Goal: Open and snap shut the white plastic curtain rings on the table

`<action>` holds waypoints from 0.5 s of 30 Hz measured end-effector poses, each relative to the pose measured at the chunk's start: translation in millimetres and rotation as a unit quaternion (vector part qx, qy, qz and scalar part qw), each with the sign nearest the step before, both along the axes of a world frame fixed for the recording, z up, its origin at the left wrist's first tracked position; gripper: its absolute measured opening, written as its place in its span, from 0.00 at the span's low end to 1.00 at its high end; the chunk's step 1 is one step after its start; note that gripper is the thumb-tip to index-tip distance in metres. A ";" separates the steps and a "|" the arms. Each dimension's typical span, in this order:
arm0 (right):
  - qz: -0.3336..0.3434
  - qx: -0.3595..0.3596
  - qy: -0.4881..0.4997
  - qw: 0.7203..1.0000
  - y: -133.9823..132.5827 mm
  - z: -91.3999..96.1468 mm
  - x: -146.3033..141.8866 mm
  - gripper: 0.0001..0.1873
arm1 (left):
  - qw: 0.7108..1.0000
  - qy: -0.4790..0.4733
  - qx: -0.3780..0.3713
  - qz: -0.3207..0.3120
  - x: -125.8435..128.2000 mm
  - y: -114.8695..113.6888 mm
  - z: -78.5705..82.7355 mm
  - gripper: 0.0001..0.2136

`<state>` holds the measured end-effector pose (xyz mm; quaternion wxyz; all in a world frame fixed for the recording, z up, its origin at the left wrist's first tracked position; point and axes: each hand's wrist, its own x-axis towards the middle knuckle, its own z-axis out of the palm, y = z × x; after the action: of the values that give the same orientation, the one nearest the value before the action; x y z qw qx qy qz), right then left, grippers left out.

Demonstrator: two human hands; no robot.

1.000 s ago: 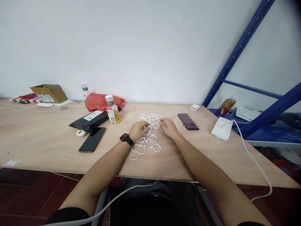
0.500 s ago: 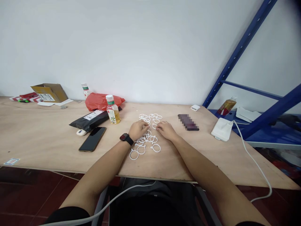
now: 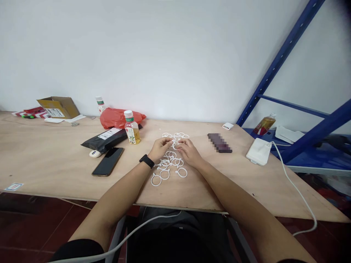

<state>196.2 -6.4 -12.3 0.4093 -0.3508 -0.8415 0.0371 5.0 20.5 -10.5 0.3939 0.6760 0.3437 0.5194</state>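
Note:
My left hand (image 3: 160, 148), with a black watch on its wrist, pinches a white ring (image 3: 174, 146) by its small top end. From the other side my right hand (image 3: 189, 151) has its fingers closed on the same ring, so the two hands nearly meet. Part of that ring is hidden by the fingers. Several loose white rings (image 3: 181, 177) with small tabs lie on the wooden table (image 3: 200, 190) nearer to me, some overlapping. More white rings (image 3: 185, 136) lie just beyond my fingertips.
Left of my hands are a drink bottle (image 3: 132, 131), a black parcel (image 3: 105, 140), a phone (image 3: 108, 162) and a red bag (image 3: 116, 117). Right are a blurred dark object (image 3: 219, 142) and a white power bank (image 3: 258, 151) with a cable. A blue rack (image 3: 274, 65) stands beyond.
My right hand has moved left towards my left hand, bringing a ring with it. Both hands now come together at one ring.

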 end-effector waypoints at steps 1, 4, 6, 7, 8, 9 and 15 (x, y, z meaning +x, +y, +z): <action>-0.005 0.001 -0.002 1.000 -0.1 -0.1 0.4 0.09 | 1.000 -0.002 0.002 0.002 0.3 -0.1 0.1 0.16; -0.013 0.008 0.017 1.000 -0.5 -0.1 1.7 0.09 | 0.999 0.019 0.019 0.019 1.1 -3.1 0.6 0.15; -0.024 0.006 0.054 0.998 -1.4 0.6 1.8 0.09 | 0.996 0.060 0.057 0.038 1.3 -6.9 1.7 0.14; -0.029 0.001 0.073 0.997 -2.1 1.1 1.5 0.09 | 0.992 0.086 0.084 0.045 1.2 -9.0 2.5 0.13; -0.029 -0.007 0.088 0.996 -2.9 1.7 1.1 0.09 | 0.986 0.113 0.112 0.046 1.0 -10.8 3.5 0.12; -0.026 -0.015 0.097 0.995 -3.7 2.3 0.6 0.09 | 0.980 0.137 0.139 0.043 0.7 -12.4 4.4 0.11; -0.019 -0.028 0.103 0.994 -7.2 4.2 -3.5 0.08 | 0.961 0.174 0.216 0.020 1.0 -17.0 8.1 0.11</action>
<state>192.7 -13.6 -8.1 0.4845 -0.3727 -0.7864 0.0886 6.0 3.5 -2.4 0.1622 0.8178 0.2998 0.4637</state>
